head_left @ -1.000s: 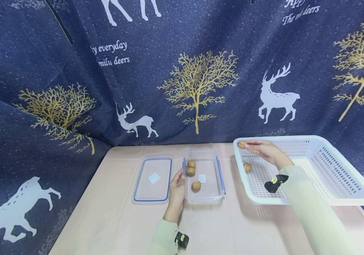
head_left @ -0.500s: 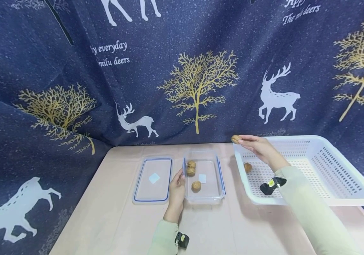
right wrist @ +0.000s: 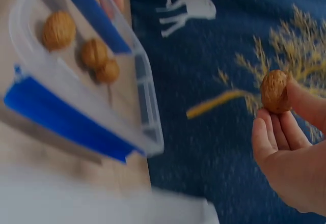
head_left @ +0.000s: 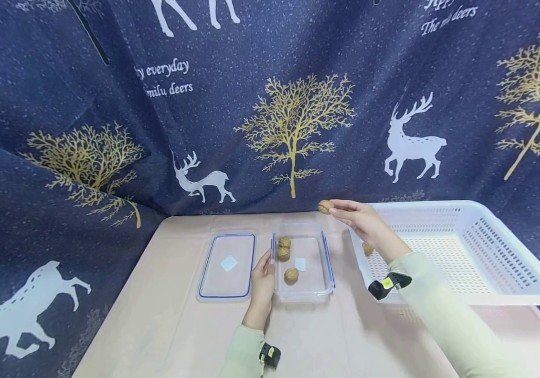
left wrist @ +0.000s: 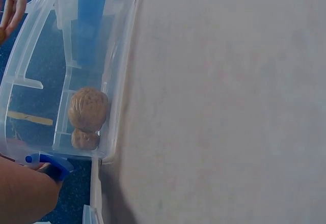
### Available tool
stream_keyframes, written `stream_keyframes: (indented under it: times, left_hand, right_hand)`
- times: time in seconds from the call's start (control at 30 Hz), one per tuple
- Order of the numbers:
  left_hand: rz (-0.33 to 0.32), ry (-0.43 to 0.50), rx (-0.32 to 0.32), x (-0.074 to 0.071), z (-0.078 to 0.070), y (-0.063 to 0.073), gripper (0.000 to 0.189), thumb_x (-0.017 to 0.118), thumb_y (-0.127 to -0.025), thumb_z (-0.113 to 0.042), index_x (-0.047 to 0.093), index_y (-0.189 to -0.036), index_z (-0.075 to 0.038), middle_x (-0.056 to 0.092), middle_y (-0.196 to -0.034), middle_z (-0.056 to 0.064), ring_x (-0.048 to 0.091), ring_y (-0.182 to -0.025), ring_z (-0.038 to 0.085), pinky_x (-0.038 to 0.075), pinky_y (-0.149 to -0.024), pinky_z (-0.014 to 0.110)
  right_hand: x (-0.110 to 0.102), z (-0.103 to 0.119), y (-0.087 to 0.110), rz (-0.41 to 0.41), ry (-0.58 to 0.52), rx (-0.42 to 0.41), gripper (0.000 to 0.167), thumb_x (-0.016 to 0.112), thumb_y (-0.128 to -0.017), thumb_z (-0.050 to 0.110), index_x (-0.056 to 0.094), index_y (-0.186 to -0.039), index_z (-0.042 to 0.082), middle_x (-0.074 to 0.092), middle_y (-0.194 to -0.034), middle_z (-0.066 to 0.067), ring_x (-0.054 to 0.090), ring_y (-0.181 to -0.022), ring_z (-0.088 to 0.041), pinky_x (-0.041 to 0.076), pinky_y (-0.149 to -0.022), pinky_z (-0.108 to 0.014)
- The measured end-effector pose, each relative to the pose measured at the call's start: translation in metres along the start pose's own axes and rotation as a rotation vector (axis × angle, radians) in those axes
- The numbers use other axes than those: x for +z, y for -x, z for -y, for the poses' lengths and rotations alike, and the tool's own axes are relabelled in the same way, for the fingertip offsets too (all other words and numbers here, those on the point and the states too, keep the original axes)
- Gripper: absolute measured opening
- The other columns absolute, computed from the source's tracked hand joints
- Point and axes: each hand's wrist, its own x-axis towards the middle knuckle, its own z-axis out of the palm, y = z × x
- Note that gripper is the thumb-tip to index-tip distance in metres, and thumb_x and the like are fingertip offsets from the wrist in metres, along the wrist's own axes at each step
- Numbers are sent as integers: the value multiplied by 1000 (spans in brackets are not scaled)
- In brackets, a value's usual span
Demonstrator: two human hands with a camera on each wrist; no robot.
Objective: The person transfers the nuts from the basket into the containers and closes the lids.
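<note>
My right hand (head_left: 364, 220) pinches a walnut (head_left: 325, 206) between thumb and fingertips, raised in the gap between the white basket and the clear plastic food container (head_left: 309, 294). In the right wrist view, that walnut (right wrist: 275, 91) sits at the fingertips against the dark cloth. My left hand (head_left: 262, 281) holds the container's left side, by its blue-edged clip; in the left wrist view the hand (left wrist: 25, 191) is partly cut off. Inside the container lie two walnuts (head_left: 283, 253) close together along the left wall and one walnut (head_left: 290, 275) nearer the front.
A white perforated basket (head_left: 525, 257) stands on the right, with a walnut (head_left: 368, 248) at its left end, partly behind my right hand. The blue-rimmed lid (head_left: 226, 268) lies flat left of the container. A dark patterned cloth (head_left: 293, 105) hangs behind the table (head_left: 312, 341).
My right hand has carried the walnut left, from above the basket's left end and past its rim toward the container. The left hand and container stay in place.
</note>
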Motion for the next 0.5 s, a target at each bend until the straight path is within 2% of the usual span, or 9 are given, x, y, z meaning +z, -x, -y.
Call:
stream_keyframes:
  times: [0.27, 0.5]
  left_hand:
    - [6, 8, 9, 1, -1, 1, 40, 45, -101, -7, 43, -140, 4, 42, -143, 26, 39, -134, 40, 33, -113, 46]
    - [-11, -11, 1, 1, 1, -1, 40, 45, -100, -4, 46, -139, 2, 44, -143, 25, 41, -133, 38, 34, -112, 44]
  right_hand:
    - [33, -13, 3, -17, 69, 7, 51, 70, -88, 11, 51, -134, -5, 67, -111, 3, 61, -104, -8, 37, -112, -37]
    - [59, -21, 8, -40, 112, 4, 47, 67, -90, 10, 53, -132, -4, 61, -126, -13, 56, -116, -23, 36, -112, -41]
